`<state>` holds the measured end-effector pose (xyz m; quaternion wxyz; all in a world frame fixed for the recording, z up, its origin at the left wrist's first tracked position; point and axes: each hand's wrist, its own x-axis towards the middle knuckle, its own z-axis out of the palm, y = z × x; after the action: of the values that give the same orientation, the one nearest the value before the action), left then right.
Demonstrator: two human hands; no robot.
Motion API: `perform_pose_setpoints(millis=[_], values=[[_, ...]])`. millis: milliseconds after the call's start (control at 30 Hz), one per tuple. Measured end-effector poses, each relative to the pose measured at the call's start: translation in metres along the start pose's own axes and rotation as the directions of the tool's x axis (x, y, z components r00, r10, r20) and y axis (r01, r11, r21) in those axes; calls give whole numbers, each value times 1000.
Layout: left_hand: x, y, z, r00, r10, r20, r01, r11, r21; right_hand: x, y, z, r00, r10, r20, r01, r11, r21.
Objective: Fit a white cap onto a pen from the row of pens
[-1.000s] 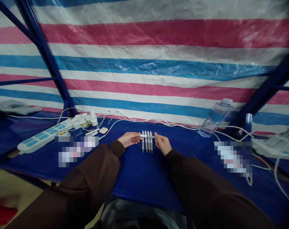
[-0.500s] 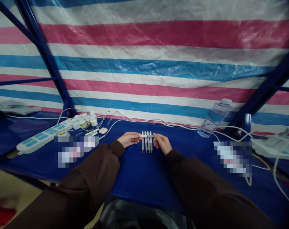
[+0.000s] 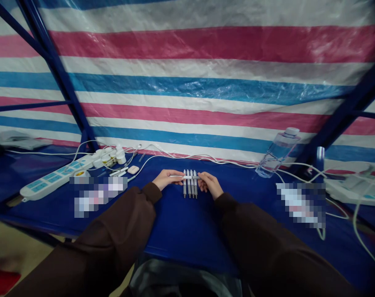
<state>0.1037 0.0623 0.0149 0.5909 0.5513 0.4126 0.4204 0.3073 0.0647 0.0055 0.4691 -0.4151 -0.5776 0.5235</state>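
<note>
Down at my far left, a red thing (image 3: 3, 282) is being cut off by the picture's edge, so I'm not making out what it is. On the desk (image 3: 178, 235), a long white power strip (image 3: 48, 181) is running at a slant, and white plugs (image 3: 105, 156) are crowding the sockets at its far end, hiding them. Just in front, a pixelated item (image 3: 99, 196) is lying unreadable. A small pale case (image 3: 133, 170) is sitting behind it, looking closed, its contents hidden. My left hand (image 3: 169, 180) is pinching one end of a crosswise pen (image 3: 188, 177), my fingers covering part of it. Between my hands, in the middle of the desk, four pens (image 3: 189, 189) are lying side by side, tips toward me, and the crosswise pen is passing over them, hiding a band of each; I'm not able to tell whether it's touching them. My right hand (image 3: 210, 184) is closing thumb and fingers around the pen's other end, covering it. Further right, a clear capped bottle (image 3: 277, 153) is standing near the striped sheet (image 3: 202, 115); its see-through wall is leaving me unsure how full it is. Nearer me, another pixelated item (image 3: 300, 205) is lying blurred out, and beyond it a white strip (image 3: 354, 192) is running out past the right edge, partly covered by cables (image 3: 356, 212).
</note>
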Motion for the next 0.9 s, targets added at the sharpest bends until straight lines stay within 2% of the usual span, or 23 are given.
perform_pose_setpoints(millis=[133, 233, 333, 467, 667, 767, 833, 900], values=[[2, -4, -2, 998, 52, 32, -54, 997, 52, 0, 1, 0, 1000, 1, 24, 0, 1000, -30], [2, -5, -3, 994, 96, 50, -100, 990, 103, -2, 1, 0, 1000, 21, -11, -22, 995, -101], [2, -4, -3, 992, 117, 36, -121, 984, 129, -3, -2, -1, 994, -91, -59, 80, 982, -168], [1, -3, -3, 990, 135, 26, -137, 980, 147, -2, -2, -4, 954, -294, -55, 274, 934, -231], [1, -5, -3, 980, 192, 53, -199, 960, 197, 5, 10, -9, 934, -356, -29, 317, 864, -391], [-1, -3, -1, 975, 217, 44, -221, 948, 231, 3, 8, -11, 900, -436, -8, 341, 715, -610], [-3, 0, 2, 974, 227, 25, -226, 939, 260, -1, 2, -11, 845, -532, 55, 378, 523, -764], [-5, 2, 5, 972, 236, 8, -229, 932, 283, -7, -5, -8, 760, -619, 198, 463, 303, -833]])
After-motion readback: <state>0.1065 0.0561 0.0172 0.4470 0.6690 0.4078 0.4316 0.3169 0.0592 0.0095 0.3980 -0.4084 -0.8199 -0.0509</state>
